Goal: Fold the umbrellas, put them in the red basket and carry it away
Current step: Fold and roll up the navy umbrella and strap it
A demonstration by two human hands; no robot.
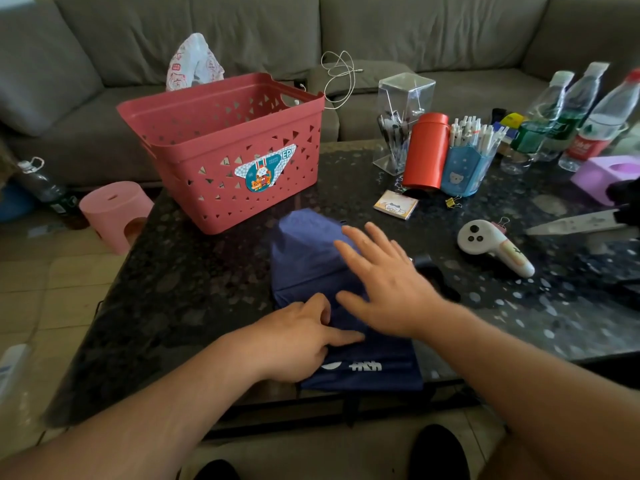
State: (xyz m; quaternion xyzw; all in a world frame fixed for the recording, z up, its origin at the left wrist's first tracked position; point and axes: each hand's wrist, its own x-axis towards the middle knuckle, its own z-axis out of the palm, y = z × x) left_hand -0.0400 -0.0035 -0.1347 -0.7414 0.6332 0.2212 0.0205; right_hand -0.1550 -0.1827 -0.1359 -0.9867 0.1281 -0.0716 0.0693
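1. Umbrella, navy fabric, lay flattened on the dark bench, just in front of the red basket.
2. Left hand pressed its near end, index finger straight, other fingers curled.
3. Right hand lay spread flat on the fabric.
4. White characters on the umbrella were unreadable; the basket sticker read "EP".
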